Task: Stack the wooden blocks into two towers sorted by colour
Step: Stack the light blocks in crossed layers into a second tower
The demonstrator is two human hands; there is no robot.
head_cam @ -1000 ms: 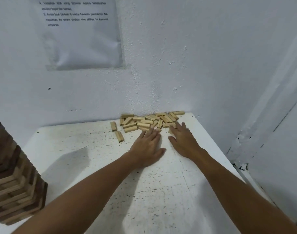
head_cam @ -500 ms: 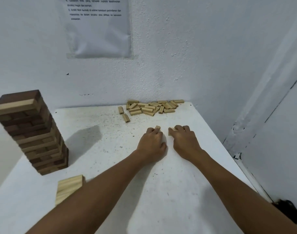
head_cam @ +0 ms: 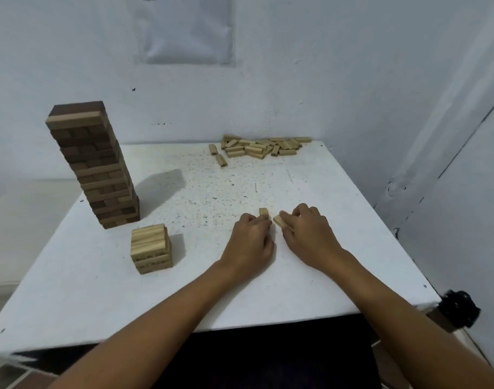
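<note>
Room: a white table (head_cam: 184,290) pushed into the corner of a pale, rough wall, with a blank-looking sheet (head_cam: 184,29) taped up behind it.
Left hand (head_cam: 250,242): your fingers are curled down around a light block (head_cam: 263,211), only its far end showing past the knuckles.
Right hand (head_cam: 307,234): your fingers are curled too, pinching a second light block (head_cam: 279,221) that pokes out toward your left hand.
Hands together: they sit just beside each other near the middle of the table, the two block ends close but apart.
Short light stack (head_cam: 150,248): it stands to your left, near the front, and looks like the place for these two pieces.
Tall tower (head_cam: 92,164): mixed dark and light layers, just behind the short stack and leaning a little in this view.
Loose pile (head_cam: 261,147): the rest of the light blocks lie at the far edge by the wall.
Doing it well: carry one block at a time, lay it flat and square across the layer below, and bring your arm in low from the front.
Risk: your forearm could brush the tall tower, so keep well right of it.
</note>
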